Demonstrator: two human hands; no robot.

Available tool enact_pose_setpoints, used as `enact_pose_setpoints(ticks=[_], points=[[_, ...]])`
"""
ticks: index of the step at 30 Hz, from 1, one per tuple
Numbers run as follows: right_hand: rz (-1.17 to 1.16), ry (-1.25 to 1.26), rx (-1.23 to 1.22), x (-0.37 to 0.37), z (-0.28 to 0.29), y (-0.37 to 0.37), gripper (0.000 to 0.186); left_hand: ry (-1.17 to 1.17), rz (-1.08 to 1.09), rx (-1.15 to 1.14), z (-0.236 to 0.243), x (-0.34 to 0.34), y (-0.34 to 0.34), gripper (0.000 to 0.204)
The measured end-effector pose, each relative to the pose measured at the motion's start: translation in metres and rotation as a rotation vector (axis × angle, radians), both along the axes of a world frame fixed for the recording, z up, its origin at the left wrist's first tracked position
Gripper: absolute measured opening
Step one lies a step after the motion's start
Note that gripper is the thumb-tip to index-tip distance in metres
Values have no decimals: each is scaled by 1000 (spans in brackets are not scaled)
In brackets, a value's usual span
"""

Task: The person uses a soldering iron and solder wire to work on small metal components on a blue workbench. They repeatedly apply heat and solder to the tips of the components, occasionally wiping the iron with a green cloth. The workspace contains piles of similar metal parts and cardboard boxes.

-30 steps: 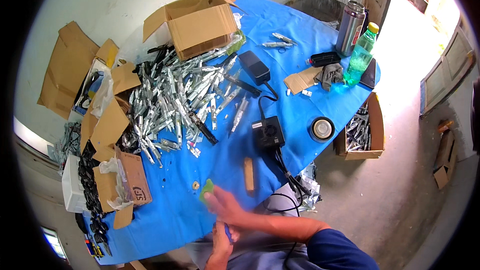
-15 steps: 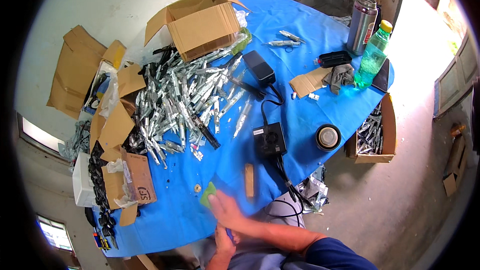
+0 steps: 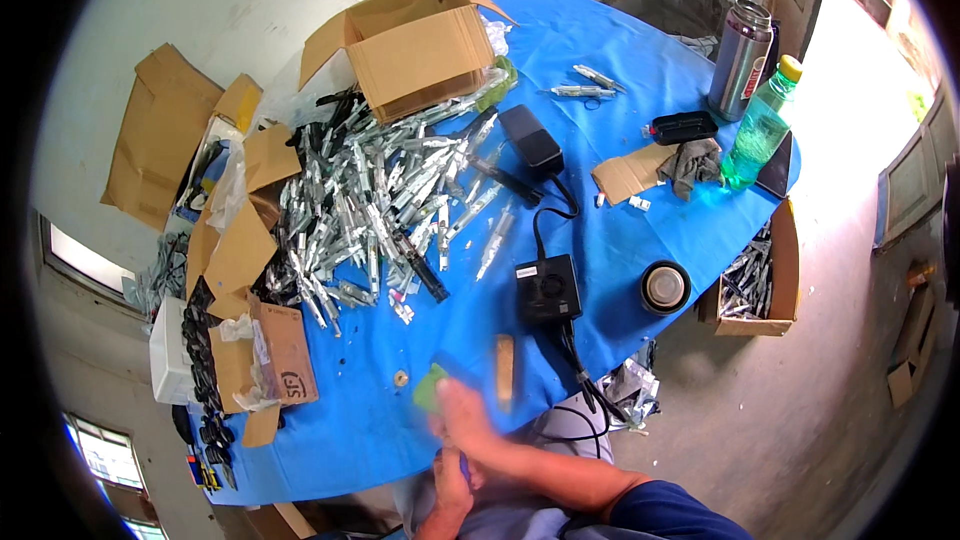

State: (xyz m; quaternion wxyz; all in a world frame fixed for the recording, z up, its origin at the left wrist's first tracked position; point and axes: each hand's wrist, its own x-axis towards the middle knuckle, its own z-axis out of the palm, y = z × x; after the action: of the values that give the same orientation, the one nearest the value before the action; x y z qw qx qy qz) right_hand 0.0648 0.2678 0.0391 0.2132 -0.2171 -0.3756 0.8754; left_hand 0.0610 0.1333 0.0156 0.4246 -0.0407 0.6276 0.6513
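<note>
At the lower middle of the head view, my right hand (image 3: 460,412), blurred by motion, pinches a thin green piece (image 3: 430,386) between thumb and fingers. Just below it my left hand (image 3: 451,478) is closed round a blue object (image 3: 463,464), mostly hidden, perhaps a handle. A narrow wooden bar (image 3: 505,370) lies right of my right hand, and a small beige ring (image 3: 400,379) to its left. A black fan box with cables (image 3: 548,288) sits above the bar. Beyond lies a pile of silver and black pen-like pieces (image 3: 370,210).
Open cardboard boxes (image 3: 415,60) stand at the back and left of the blue-covered table (image 3: 610,260). A steel flask (image 3: 738,60), green bottle (image 3: 758,130) and round lid (image 3: 665,288) are at the right. A box of pieces (image 3: 778,270) is on the floor, near a doorway (image 3: 850,50).
My right hand still holds the green piece and blurs in slight movement over my left hand. The table and its contents have shifted rightward in the picture as the view moved.
</note>
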Motion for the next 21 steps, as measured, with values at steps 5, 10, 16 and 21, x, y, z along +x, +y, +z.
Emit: enact_pose_setpoints(ticks=[5, 10, 16, 21], points=[[-29, -11, -54, 2, 10, 7, 41, 3, -23, -74, 12, 2, 4, 45], [-194, 21, -174, -2, 6, 11, 38, 343, -286, -184, 19, -5, -16, 51], [-237, -147, 479, -19, -11, 19, 20, 636, -104, -272, 40, -40, -48, 55], [-250, -298, 1204, -33, 6, 11, 40, 582, 142, -213, 56, -88, -50, 57]])
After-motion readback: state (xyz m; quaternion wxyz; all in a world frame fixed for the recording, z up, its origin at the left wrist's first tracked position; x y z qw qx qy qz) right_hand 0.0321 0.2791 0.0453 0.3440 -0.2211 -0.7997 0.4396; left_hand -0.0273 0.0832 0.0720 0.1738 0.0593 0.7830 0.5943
